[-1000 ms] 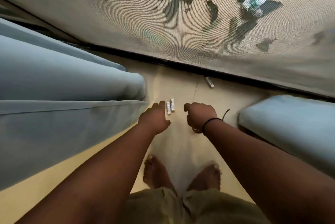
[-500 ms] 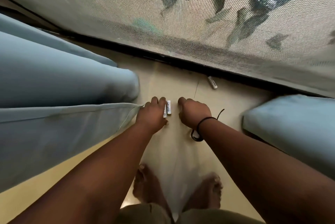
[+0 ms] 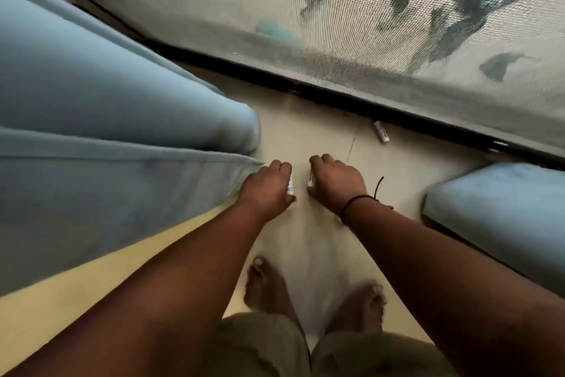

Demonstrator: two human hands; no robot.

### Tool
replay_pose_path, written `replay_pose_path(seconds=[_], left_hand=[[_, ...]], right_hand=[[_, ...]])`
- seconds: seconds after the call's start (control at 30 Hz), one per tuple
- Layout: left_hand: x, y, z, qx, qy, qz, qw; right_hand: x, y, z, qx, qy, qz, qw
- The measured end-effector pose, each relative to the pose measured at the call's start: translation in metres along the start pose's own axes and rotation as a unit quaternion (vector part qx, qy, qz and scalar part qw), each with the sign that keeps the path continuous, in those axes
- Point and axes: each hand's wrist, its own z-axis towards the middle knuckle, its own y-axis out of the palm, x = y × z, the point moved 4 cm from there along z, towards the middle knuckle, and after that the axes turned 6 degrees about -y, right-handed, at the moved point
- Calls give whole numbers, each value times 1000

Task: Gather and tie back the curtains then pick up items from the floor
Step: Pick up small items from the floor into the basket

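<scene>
At the far left, a gathered blue curtain (image 3: 116, 107) hangs in thick folds, its lower edge reaching the beige floor (image 3: 305, 239) just left of the hands. The left hand (image 3: 267, 190) is down at the floor, right beside the curtain's hem, its fingers curled over a small white cylinder (image 3: 290, 186), of which only a sliver shows at the thumb side; it looks like a battery, though the print on it is too blurred to read. Just to its right, with a narrow strip of floor between, the right hand (image 3: 334, 182) has its fingers curled round a second white cylinder (image 3: 311, 178), again mostly hidden beneath the palm. Whether either piece is lifted clear of the floor cannot be told. A black cord bracelet (image 3: 354, 205) circles the right wrist, one loose end sticking up.

Farther off and to the right, a third white cylinder (image 3: 381, 131) lies on the floor by itself, just beside the dark track (image 3: 336, 98) of the mesh screen (image 3: 397, 25); green leaves show dimly through the mesh. At the right edge hangs another blue curtain (image 3: 501, 208), well apart from the hands. Near the bottom, two bare feet (image 3: 269, 285) stand on the floor below olive shorts (image 3: 275, 346).
</scene>
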Motion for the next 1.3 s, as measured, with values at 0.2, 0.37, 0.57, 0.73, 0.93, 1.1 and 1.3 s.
replay_pose_path(seconds=[0.2, 0.37, 0.57, 0.73, 0.93, 1.1, 1.3], left_hand=[[26, -35, -85, -5, -10, -39, 999], [54, -84, -169, -67, -24, -99, 993], [92, -176, -257, -70, 21, -75, 994], [128, -242, -324, -42, 82, -50, 995], [171, -289, -387, -12, 145, -14, 989], [201, -294, -442, -42, 200, 71, 976], [237, -270, -530, -65, 273, 121, 952]], right_hand=[[-29, -53, -83, -29, 12, 12, 999], [-62, -110, -174, -76, 29, 88, 993], [-99, -191, -281, -75, 59, 134, 986], [-117, -259, -355, -21, 67, 134, 989], [-131, -303, -440, 70, 109, 147, 981], [-146, -312, -517, 115, 170, 157, 966], [-167, -302, -619, 148, 213, 138, 956]])
